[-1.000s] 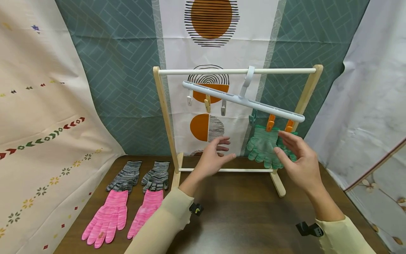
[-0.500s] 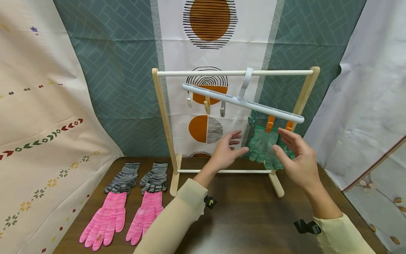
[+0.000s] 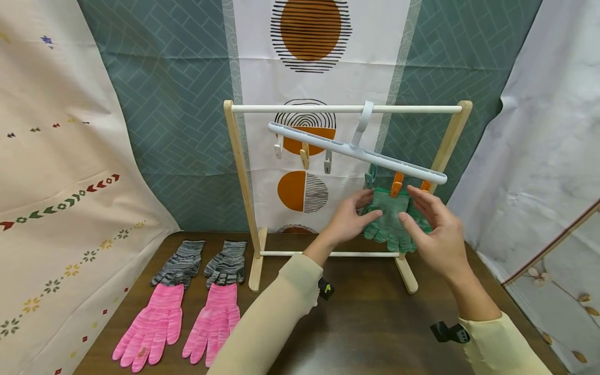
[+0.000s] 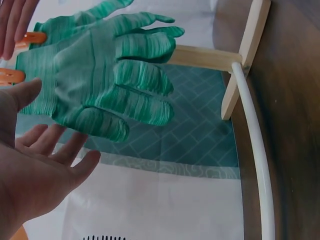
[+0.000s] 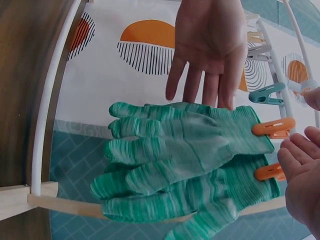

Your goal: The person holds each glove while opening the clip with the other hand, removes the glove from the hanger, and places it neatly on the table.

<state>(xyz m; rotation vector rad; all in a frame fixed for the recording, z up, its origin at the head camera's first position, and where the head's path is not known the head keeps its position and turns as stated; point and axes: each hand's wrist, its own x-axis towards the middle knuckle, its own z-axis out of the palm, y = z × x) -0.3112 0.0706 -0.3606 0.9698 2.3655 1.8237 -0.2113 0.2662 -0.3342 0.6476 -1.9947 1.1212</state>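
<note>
A pair of green striped knit gloves hangs fingers down from two orange clips on the lower right end of a pale blue hanger. My left hand is at the gloves' left side, fingers extended and thumb apart; in the right wrist view its fingertips come right to the glove's edge. To the right, my right hand is held beside the cuffs with fingers spread and nothing in its grasp. A teal clip hangs just left of the gloves with no glove in it.
The hanger hooks over the white top bar of a wooden rack and tilts down rightward. White, yellow and grey clips hang from its left half. On the table at left lie grey gloves and pink gloves. A patterned cloth hangs behind.
My left hand has moved right and slightly up, from the middle of the rack to the green gloves' left edge. The right hand has stayed nearly in place.
</note>
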